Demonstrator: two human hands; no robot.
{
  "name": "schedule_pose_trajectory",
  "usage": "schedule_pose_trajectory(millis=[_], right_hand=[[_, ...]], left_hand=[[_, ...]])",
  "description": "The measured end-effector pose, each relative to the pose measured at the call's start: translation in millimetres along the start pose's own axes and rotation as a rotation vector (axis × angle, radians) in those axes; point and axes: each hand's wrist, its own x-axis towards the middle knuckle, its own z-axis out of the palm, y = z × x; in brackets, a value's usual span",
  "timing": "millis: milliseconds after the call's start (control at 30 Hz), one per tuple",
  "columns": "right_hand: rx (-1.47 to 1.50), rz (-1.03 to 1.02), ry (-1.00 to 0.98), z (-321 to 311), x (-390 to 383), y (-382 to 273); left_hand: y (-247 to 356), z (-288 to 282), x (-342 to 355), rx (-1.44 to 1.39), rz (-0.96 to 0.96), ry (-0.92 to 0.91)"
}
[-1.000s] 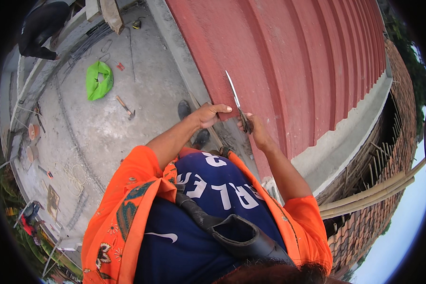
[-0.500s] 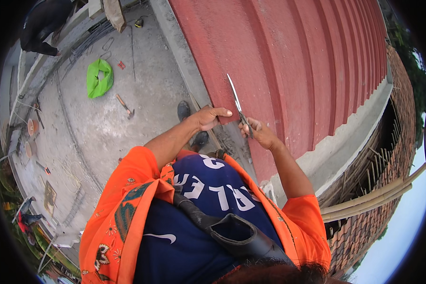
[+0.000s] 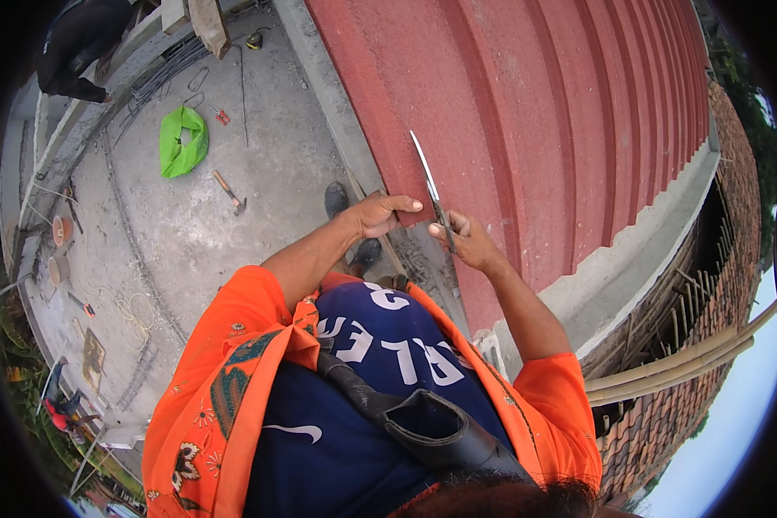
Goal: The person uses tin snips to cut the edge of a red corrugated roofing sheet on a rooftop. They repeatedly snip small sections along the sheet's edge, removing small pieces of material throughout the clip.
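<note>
My left hand (image 3: 378, 216) grips the near corner of the red ribbed roofing sheet (image 3: 527, 112). Its thumb points right along the top face; the other fingers are mostly hidden. Just right of it, my right hand (image 3: 470, 243) is closed around the handles of a pair of scissors (image 3: 430, 177). The long silvery blades reach away from me over the sheet and look nearly together. Whether they touch the sheet, I cannot tell.
A concrete ledge (image 3: 319, 73) borders the sheet. On the concrete floor left lie a hammer (image 3: 229, 192), a bright green cloth ring (image 3: 184, 142) and a tape measure (image 3: 255, 40). A person in dark clothes (image 3: 82, 47) is at far left. Tiled roof (image 3: 656, 445) lies right.
The scissor handles have drawn closer together as my right fingers closed, and the blade tips have shifted slightly left. My left hand keeps nearly the same place on the sheet.
</note>
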Motion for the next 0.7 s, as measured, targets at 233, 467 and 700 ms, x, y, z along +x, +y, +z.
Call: schedule_pose_trajectory(millis=[233, 467, 700], right_hand=[[0.14, 0.032, -0.04, 0, -4, -10], [0.058, 0.045, -0.031, -6, 13, -16], [0.007, 0.064, -0.066, -9, 13, -32]], left_hand=[[0, -3, -1, 0.018, -0.003, -0.003], [-9, -17, 5, 0.069, -0.074, 0.002], [-9, -19, 6, 0.055, -0.065, 0.017]])
